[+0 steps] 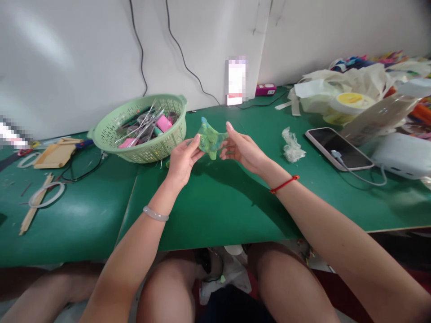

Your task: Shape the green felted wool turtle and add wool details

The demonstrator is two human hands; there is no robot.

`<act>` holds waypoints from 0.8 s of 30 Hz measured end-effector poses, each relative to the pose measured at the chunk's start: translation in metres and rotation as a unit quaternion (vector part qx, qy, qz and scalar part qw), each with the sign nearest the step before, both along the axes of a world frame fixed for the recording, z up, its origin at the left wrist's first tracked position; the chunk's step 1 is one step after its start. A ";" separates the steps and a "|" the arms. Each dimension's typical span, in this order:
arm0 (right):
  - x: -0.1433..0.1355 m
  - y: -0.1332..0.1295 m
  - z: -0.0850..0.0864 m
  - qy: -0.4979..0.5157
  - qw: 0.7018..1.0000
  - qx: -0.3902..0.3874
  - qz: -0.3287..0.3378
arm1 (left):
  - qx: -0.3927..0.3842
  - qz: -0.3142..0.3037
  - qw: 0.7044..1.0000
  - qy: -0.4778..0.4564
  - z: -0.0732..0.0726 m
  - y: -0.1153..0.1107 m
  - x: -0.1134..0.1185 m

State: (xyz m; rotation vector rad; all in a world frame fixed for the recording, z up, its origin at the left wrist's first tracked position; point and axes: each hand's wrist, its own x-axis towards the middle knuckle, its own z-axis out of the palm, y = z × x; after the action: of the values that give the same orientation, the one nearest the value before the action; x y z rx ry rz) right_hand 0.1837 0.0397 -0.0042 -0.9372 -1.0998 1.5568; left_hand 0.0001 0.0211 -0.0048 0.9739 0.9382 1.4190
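A small piece of green and blue patterned, fabric-like material [211,139] is stretched between my two hands above the green table. My left hand [182,160] pinches its left edge between thumb and fingers. On the other side, my right hand [243,150] holds the right corner, with the thumb on top and the fingers curled beneath. Just left of my left hand stands a light green basket [144,154] with metal rods and pink pieces inside. A crumpled translucent wad [292,146] lies to the right of my right hand.
A phone with a cable [336,146] and a white device [404,154] lie right, before piled bags and strips. A lit phone [237,83] leans on the wall. At left are a tan tray [55,154], a white ring [47,194] and wooden sticks [36,206].
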 end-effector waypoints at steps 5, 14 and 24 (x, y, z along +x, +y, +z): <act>-0.003 0.001 0.001 0.022 0.999 -0.019 0.025 | -0.001 0.005 0.999 -0.038 0.000 0.000 0.001; 0.001 -0.003 0.003 -0.022 0.997 0.069 0.023 | -0.002 -0.012 0.999 -0.043 0.001 0.000 0.000; 0.001 -0.003 0.001 -0.083 0.988 0.117 0.063 | 0.047 0.002 0.999 0.014 0.006 0.005 -0.010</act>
State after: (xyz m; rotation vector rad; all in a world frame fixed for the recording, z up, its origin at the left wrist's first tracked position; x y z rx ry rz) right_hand 0.1852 0.0372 -0.0028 -0.8612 -1.4508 1.4295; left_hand -0.0102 0.0259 0.0013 1.0641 0.9015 1.4678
